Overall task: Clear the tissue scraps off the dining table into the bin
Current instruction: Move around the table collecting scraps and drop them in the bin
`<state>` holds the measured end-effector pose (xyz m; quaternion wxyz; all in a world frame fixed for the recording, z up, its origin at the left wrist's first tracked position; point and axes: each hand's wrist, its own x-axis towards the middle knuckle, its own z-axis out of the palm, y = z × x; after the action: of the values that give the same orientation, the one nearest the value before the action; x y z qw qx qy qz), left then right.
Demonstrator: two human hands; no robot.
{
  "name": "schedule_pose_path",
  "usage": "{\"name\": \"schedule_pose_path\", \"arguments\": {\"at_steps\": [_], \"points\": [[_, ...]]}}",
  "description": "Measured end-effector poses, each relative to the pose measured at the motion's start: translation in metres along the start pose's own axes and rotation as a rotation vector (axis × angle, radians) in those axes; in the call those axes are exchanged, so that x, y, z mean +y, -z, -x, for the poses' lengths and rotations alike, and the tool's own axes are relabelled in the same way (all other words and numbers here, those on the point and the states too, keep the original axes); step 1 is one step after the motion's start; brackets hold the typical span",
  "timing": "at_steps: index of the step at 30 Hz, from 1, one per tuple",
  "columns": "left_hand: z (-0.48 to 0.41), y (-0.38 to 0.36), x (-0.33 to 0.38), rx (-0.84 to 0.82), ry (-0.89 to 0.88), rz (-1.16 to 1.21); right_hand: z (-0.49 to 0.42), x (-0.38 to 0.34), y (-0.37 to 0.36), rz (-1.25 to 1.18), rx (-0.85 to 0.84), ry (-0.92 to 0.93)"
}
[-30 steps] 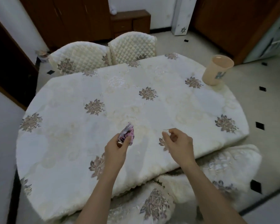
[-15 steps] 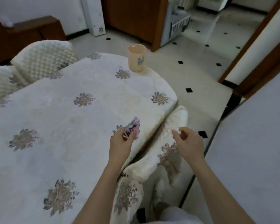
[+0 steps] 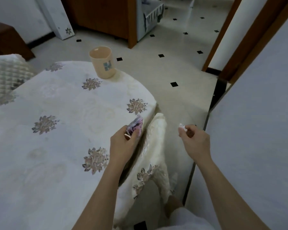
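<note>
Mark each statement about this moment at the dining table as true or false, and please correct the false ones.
1. The left hand holds a pink and white patterned packet in its grip. True.
2. The right hand is empty. False: it pinches a small white tissue scrap between fingertips.
3. The peach plastic bin with a blue label lies tipped over on the floor. False: it stands upright at the far edge of the table covered by a white flower-patterned cloth.
4. The right hand is over the floor, off the table's edge. True.
5. Many tissue scraps lie on the cloth. False: none shows on the visible part.
</note>
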<state>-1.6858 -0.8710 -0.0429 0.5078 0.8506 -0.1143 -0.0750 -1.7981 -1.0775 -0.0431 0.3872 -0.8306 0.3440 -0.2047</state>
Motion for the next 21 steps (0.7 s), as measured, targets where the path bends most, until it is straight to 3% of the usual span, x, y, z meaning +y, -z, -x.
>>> {"name": "schedule_pose_path", "arguments": {"at_steps": [12,21], "points": [[-0.156,-0.127,0.073,0.091,0.077,0.002,-0.235,0.045,0.000,-0.067,-0.141,0.040],[-0.235,-0.184,0.117,0.134,0.081,-0.026,-0.332,0.072,0.004,-0.057,-0.219,0.014]]}}
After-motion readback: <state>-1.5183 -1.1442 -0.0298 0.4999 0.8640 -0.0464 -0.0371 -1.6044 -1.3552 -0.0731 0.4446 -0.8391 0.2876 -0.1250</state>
